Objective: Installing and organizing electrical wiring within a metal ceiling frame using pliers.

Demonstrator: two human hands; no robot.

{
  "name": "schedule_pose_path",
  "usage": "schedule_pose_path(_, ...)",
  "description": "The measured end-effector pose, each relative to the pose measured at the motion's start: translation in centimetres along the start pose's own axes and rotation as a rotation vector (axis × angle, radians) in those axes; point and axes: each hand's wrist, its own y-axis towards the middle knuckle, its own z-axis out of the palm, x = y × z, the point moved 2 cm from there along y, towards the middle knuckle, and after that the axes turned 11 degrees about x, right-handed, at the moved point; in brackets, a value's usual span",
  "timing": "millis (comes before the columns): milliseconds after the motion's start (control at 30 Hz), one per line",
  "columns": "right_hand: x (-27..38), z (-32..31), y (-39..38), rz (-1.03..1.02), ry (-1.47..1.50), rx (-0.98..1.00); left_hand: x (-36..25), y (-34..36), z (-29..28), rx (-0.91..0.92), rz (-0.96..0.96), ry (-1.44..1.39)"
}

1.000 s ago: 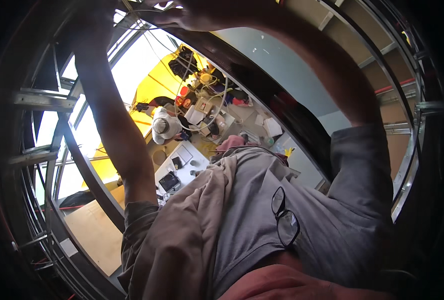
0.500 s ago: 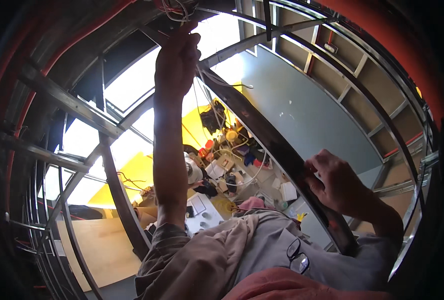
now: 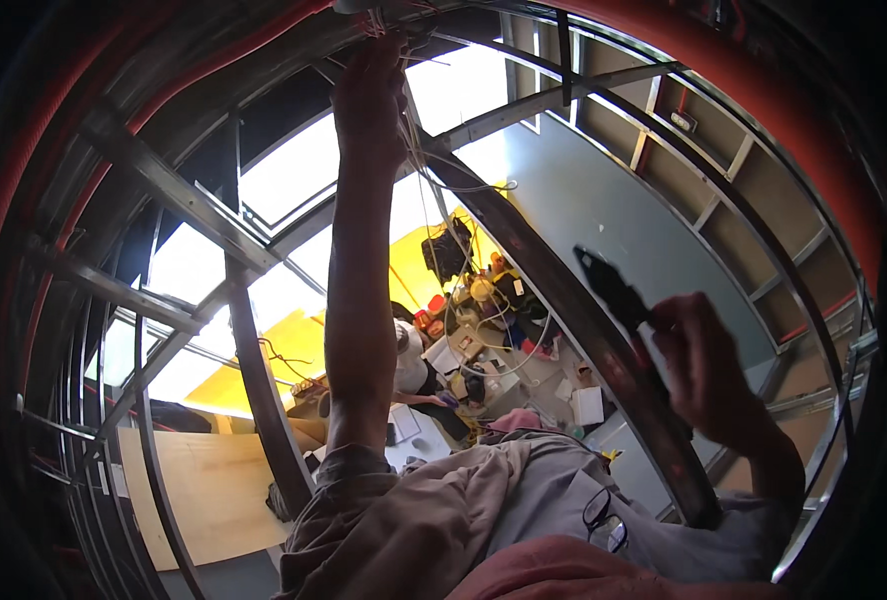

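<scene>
Head view: taking the dark diagonal beam (image 3: 544, 270) as the landmark, the left hand (image 3: 369, 100) is raised beyond its upper end, at a bunch of thin wires (image 3: 376, 22). Its fingers are curled, but shadow and blur hide the contact, so I cannot tell whether that grip is closed around the wires. To the right of the beam, beside its lower half, the right hand (image 3: 702, 360) has its grip closed on a dark hand tool (image 3: 612, 285) that points up and away in front of the grey panel; its exact kind is unclear. Near the beam's upper end, a pale cable (image 3: 512, 186) juts loosely across it, while a plywood sheet (image 3: 199, 490) and a co-worker (image 3: 411, 362) lie to its left, lower down. I judge the step in hand to be handling the wires, with the tool held ready, well apart from them. The next move seems to call for steadiness at the wires, and for any pass of the tool across the beam to stay clear of the loose cable.
</scene>
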Motion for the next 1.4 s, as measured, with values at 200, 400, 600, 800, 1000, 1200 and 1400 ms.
schedule_pose_path(200,-2.0,-2.9,1.2,0.186,1.17,-0.021,-0.2,1.2,1.2,-0.101,0.131,0.202)
schedule_pose_path(400,-4.1,0.8,3.1,0.345,1.642,0.291,0.0,2.9,-2.7,-0.297,0.205,0.456)
schedule_pose_path(600,-1.3,-1.0,5.1,-0.039,1.34,0.324,0.1,1.5,-3.2,-0.207,0.244,0.479)
schedule_pose_path(800,-2.5,-1.4,14.3,-0.244,0.422,0.192,-1.3,-1.5,0.1,-0.18,-0.004,0.206)
schedule_pose_path(1000,-1.4,-2.6,24.0,-0.254,0.081,0.156,-1.2,-1.9,-1.2,-0.15,0.003,0.095)
schedule_pose_path(1200,-0.1,-4.8,28.4,-0.198,-0.179,0.219,-1.5,-1.6,-1.5,-0.115,0.026,0.142)
schedule_pose_path(1400,-0.3,-3.4,29.9,-0.156,-0.128,0.235,-1.8,-1.4,-1.7,-0.093,-0.011,0.078)
